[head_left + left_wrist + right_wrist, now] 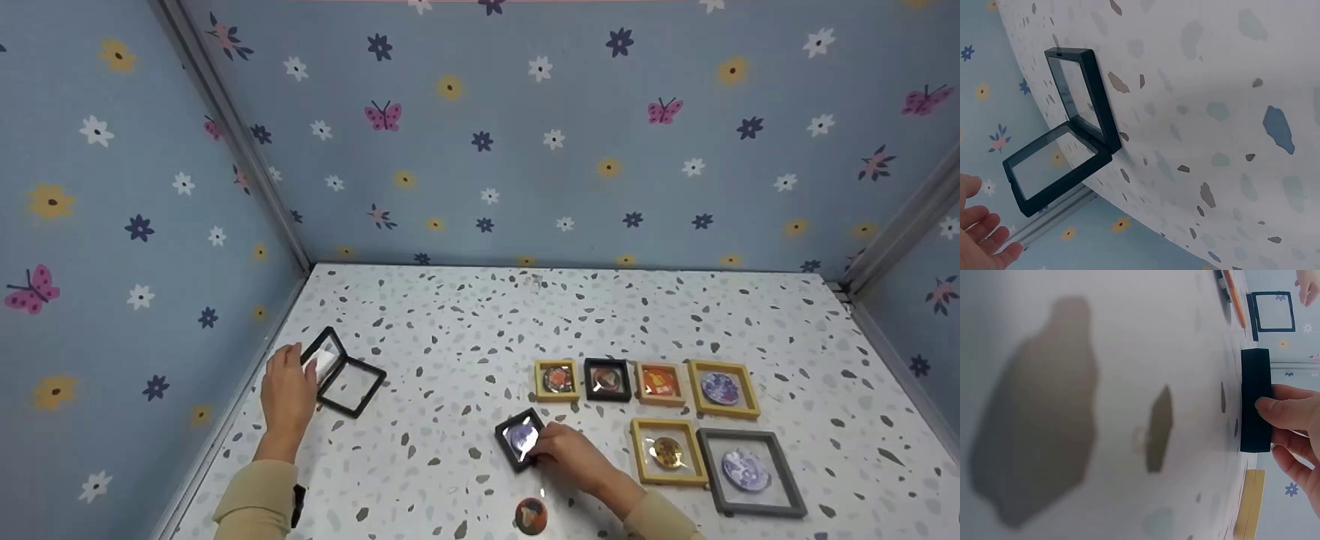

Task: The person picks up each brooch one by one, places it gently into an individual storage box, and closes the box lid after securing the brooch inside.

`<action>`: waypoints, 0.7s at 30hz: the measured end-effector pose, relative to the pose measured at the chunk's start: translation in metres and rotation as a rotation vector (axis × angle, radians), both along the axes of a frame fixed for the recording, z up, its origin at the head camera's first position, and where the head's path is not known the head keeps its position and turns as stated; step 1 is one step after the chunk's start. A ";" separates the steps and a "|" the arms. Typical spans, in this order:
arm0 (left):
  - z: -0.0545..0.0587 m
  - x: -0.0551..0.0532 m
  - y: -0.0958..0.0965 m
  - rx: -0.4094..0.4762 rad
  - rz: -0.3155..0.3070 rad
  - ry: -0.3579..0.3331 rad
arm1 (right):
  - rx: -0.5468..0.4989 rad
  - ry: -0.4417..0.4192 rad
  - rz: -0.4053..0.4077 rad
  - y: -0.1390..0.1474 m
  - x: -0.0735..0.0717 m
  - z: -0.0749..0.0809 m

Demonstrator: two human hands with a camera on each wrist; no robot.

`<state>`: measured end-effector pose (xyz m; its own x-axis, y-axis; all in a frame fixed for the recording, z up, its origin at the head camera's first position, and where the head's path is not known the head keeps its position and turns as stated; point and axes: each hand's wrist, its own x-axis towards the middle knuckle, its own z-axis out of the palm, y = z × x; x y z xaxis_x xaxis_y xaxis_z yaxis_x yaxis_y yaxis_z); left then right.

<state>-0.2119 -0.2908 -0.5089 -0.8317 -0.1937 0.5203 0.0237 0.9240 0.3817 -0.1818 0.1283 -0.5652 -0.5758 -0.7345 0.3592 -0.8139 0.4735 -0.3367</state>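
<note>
At the left, a black display frame (371, 393) stands hinged open with clear film in its two halves. My left hand (289, 390) is beside its raised half. The left wrist view shows the fingers of this hand (985, 230) loosely extended and apart from the black frame (1103, 101). Near the middle front, my right hand (574, 454) pinches the right edge of a small closed black display frame (506, 451) holding a round purple badge (520, 435). In the right wrist view, thumb and fingers grip the side of that frame (1255, 377), which sits at the table surface.
A loose round badge (531, 516) lies at the front. To the right are several badge-filled frames, among them a yellow frame (637, 450), an orange frame (661, 403) and a large grey frame (787, 469). Patterned walls (525, 187) border the speckled table (450, 315).
</note>
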 end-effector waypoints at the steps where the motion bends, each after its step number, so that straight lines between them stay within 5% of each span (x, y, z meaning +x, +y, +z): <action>1: -0.001 0.000 -0.002 0.007 0.006 -0.010 | 0.004 -0.009 -0.011 0.001 0.001 0.000; 7: -0.007 0.000 -0.007 0.040 0.039 -0.082 | 0.036 -0.077 -0.066 0.010 0.009 0.003; 14: -0.009 -0.002 -0.007 0.061 0.065 -0.161 | 0.027 -0.059 -0.081 0.020 0.014 0.003; 21: -0.012 -0.004 -0.007 0.091 0.062 -0.148 | -0.008 -0.004 -0.124 0.030 0.021 0.001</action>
